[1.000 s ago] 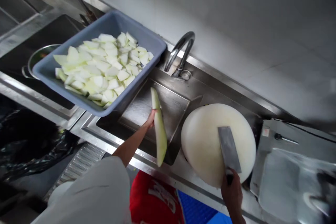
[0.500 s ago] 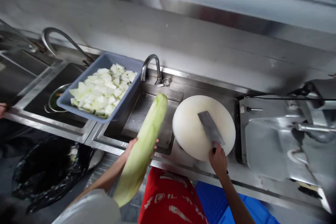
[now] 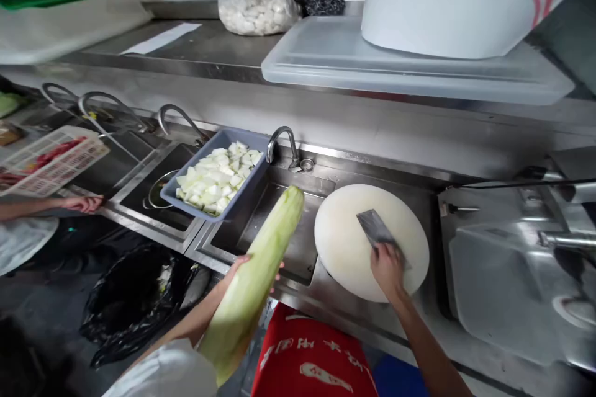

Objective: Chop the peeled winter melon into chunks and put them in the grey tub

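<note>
My left hand (image 3: pixel 238 268) grips a long, pale green peeled gourd (image 3: pixel 256 273) from beneath, its far end pointing up over the sink (image 3: pixel 261 223). The gourd hides much of the palm; fingertips show on its right side. A cleaver (image 3: pixel 371 223) lies flat on the round white cutting board (image 3: pixel 342 254). My right hand (image 3: pixel 388 270) is closed over its near part, covering the handle and some of the blade. Left of the sink, a blue-grey tub (image 3: pixel 186 203) holds several cut chunks of pale gourd (image 3: pixel 221 177).
Another person's hand (image 3: pixel 84 203) rests on the sink edge at left, by a white basket (image 3: pixel 69 183). A black-bagged bin (image 3: pixel 125 310) stands below. Overhead, a shelf (image 3: pixel 195 56) carries a bagged white food (image 3: pixel 256 9) and a plastic lid (image 3: pixel 316 62). A faucet (image 3: pixel 284 133) arches behind the sink.
The view has tilted up and left, bringing in the shelf and the other person's arm. My right hand has slid forward from the cleaver's handle onto its blade. The left hand still holds the gourd.
</note>
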Motion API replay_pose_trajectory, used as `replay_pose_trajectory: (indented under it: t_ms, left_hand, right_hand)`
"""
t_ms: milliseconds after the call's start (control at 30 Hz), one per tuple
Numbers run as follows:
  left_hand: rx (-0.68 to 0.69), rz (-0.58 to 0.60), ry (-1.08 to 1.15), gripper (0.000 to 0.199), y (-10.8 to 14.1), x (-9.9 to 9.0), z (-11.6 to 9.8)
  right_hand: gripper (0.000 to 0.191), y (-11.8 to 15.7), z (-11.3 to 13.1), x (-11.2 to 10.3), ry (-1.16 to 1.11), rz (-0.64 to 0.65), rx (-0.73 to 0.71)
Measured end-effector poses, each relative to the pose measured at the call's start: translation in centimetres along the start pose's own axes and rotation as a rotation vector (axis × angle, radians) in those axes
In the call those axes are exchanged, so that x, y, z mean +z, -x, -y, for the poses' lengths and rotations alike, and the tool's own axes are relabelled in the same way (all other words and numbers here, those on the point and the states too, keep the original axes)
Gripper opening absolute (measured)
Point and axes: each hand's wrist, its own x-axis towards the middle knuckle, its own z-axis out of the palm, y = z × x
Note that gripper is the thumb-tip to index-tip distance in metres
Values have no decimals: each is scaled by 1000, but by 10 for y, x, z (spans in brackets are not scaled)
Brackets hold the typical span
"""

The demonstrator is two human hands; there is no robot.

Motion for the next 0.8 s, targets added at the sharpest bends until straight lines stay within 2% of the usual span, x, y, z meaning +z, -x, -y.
replay_pose_trajectory:
  t_ms: [100,167,300,367,467,533,600,700,800]
  left_hand:
    - [-125,34,202,72,-8,-17,-19]
    - [-85,46,306,79,-21,-30,-27]
    - [110,114,458,87,-60,-55,-38]
    - [169,156,527,89,-82,-67,-43]
    - [232,186,620,90,-112,-83,-50]
    - [239,189,657,91,-129,-94,-52]
    - [214,180,688,93,-143,-104,-50]
    - [143,182,719,97,-157,-116,-44]
    - [64,228,710,99,-167,-123,-37]
  right_hand:
    - [30,-84,62,19,-325,-5,-172]
    - [31,-138,111,36,-472,11,-163]
    - [31,-227,193,67,-394,220,-135]
    - [32,-265,221,80,-300,314,-130]
    - [35,-314,249,103,-238,366,-132]
    - [37,-334,260,121,-257,393,-131]
    - [35,-342,265,141,-294,463,-102]
    - [32,-332,263,167,-373,575,-39]
    - [42,-314,257,179,-490,617,25]
